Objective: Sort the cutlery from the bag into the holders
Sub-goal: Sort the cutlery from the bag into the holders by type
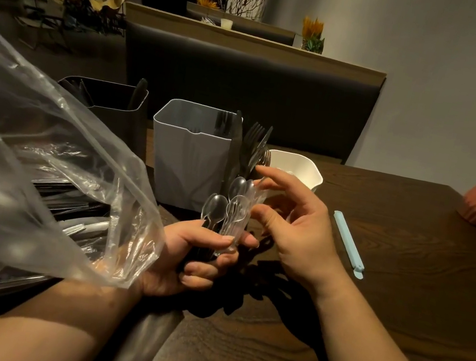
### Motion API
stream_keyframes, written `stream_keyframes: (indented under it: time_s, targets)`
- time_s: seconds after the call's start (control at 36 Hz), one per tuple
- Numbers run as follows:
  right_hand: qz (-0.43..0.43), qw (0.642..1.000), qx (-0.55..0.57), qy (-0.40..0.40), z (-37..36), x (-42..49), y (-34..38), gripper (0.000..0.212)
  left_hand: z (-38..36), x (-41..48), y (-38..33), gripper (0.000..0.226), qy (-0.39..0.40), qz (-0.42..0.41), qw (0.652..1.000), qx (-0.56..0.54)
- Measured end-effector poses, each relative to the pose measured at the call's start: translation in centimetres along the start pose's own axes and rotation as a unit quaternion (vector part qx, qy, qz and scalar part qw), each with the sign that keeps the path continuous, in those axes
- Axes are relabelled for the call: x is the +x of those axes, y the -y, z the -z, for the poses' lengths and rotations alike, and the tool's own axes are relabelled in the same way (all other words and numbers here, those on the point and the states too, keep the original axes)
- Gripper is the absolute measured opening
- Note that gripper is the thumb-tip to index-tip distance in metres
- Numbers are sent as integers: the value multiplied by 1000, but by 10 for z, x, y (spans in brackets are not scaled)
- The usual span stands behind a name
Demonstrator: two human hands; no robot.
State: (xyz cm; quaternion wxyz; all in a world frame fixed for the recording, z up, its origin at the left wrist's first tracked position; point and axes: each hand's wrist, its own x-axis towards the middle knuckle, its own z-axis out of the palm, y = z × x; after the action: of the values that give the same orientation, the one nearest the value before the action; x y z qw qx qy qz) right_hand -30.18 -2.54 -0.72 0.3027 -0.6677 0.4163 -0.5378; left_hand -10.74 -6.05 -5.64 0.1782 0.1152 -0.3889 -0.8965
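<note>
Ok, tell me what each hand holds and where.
The left hand holds a bunch of clear spoons by the handles, bowls up. The right hand is at their tops; whether it has a grip on one cannot be told.

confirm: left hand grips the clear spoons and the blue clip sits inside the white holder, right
No: the head view shows the blue clip lying on the table, outside the white holder. The left hand does grip the clear spoons.

left grip [200,259]: clenched round cutlery [216,208] | right grip [296,222]: fingers loosely spread
</note>
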Motion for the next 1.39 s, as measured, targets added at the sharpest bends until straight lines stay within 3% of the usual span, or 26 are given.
stream_keyframes:
  time_s: [0.08,0.19,0.31,0.5,0.78,0.89,1.0,1.11,1.39]
  targets:
    - [1,1000,-20,-10,2,0,-1,44,2,-1,2,39,-3,4,1000,-3]
    - [-25,1000,19,-2,2,-1,0,40,1,-1,2,23,7,-1,1000,4]
    - [-34,998,54,-16,-2,-3,2,35,0,-1,2,31,11,-19,1000,3]
    - [-65,993,98,-26,-7,-5,2,30,0,-1,3,20,10,-43,999,0]
    - [-126,984,112,-60,-8,-3,0,31,-1,-1,3,35,5,-40,999,16]
    - [-146,980,122,-55,-10,-3,1,28,-1,1,4,52,-19,-37,999,26]
    - [-156,979,106,-77,-9,-2,1,25,-3,1,3,46,-20,-38,999,5]
    - [-170,972,112,-117,-10,-2,2,22,-6,1,6,64,-38,-35,998,42]
    - [-190,962,54,-187,-17,-2,-5,26,-8,3,8,47,-70,-36,997,22]
